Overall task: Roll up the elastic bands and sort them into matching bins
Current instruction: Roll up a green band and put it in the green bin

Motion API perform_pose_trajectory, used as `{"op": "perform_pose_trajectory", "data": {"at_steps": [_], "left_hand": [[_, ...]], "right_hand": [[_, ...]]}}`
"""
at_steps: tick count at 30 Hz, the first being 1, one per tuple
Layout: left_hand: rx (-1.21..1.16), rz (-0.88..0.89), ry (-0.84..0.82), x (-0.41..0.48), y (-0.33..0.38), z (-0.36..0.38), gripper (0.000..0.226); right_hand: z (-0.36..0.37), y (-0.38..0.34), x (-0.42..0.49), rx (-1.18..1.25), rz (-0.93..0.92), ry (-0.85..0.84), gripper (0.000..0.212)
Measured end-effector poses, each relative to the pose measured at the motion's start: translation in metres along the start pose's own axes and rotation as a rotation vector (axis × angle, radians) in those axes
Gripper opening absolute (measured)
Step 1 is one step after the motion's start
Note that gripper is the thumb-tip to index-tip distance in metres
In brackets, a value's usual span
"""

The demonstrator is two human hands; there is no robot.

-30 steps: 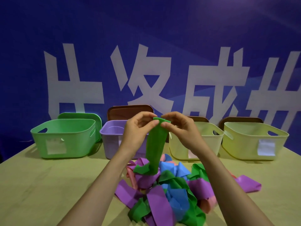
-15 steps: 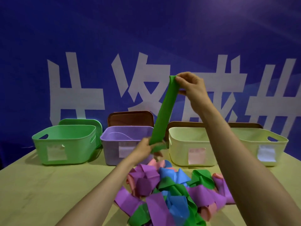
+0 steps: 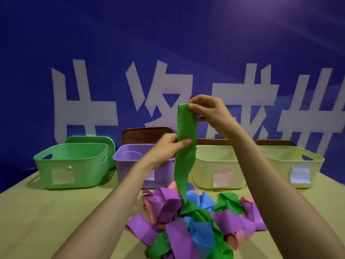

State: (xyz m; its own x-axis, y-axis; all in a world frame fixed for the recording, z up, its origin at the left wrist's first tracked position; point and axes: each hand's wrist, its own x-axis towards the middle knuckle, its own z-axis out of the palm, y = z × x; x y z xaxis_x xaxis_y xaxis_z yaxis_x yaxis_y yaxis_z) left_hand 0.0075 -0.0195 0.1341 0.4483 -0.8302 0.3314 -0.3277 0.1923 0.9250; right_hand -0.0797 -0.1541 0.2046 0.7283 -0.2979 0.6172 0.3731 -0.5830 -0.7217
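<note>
Four bins are lined up at the back of the table (image 3: pixel 46 212): the green bin (image 3: pixel 72 165), the purple bin (image 3: pixel 130 161), the middle yellow bin (image 3: pixel 218 165) and the far-right yellow bin (image 3: pixel 291 163). Only their upper inner walls are seen, so what lies at the bottom cannot be told. A green lid (image 3: pixel 110 146) and three brown lids (image 3: pixel 145 134) are propped behind them.

And now the change. The left hand (image 3: pixel 168 148) has been slid up from the low end of the green band (image 3: pixel 184 161), which is now pinched midway between thumb and fingers. The right hand (image 3: pixel 209 111) has been brought down from its high reach, the top end gripped in its fingertips. The band, taut before, now hangs slack, its tail trailing into the pile of bands (image 3: pixel 196 227) in front of the bins.

The tally: four bins, four lids, two hands and one band held. The purple, green, blue and pink pile is too tangled to be counted
</note>
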Motion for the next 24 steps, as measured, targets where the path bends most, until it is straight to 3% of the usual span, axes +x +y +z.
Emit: {"op": "perform_pose_trajectory", "data": {"at_steps": [6,9,11,14,17,24], "left_hand": [[-0.170,-0.071,-0.218,-0.040,0.027,0.003,0.023],[0.059,-0.231,-0.331,-0.052,0.010,-0.008,0.059],[0.219,-0.354,-0.378,-0.056,-0.015,-0.014,0.068],[0.270,-0.389,-0.217,-0.053,-0.058,-0.013,0.053],[0.153,-0.328,-0.022,-0.050,-0.088,-0.005,0.028],[0.008,-0.182,0.182,-0.044,-0.096,0.009,0.004]], "right_hand": [[-0.002,-0.016,-0.016,0.145,0.044,-0.027,0.006],[0.000,-0.002,-0.038,0.217,0.125,-0.117,0.006],[0.010,0.023,-0.061,0.183,0.209,-0.217,0.006],[0.037,0.070,-0.099,0.171,0.372,-0.300,0.011],[0.056,0.107,-0.121,0.130,0.432,-0.239,0.012],[0.061,0.118,-0.122,0.137,0.307,-0.033,0.013]]}}
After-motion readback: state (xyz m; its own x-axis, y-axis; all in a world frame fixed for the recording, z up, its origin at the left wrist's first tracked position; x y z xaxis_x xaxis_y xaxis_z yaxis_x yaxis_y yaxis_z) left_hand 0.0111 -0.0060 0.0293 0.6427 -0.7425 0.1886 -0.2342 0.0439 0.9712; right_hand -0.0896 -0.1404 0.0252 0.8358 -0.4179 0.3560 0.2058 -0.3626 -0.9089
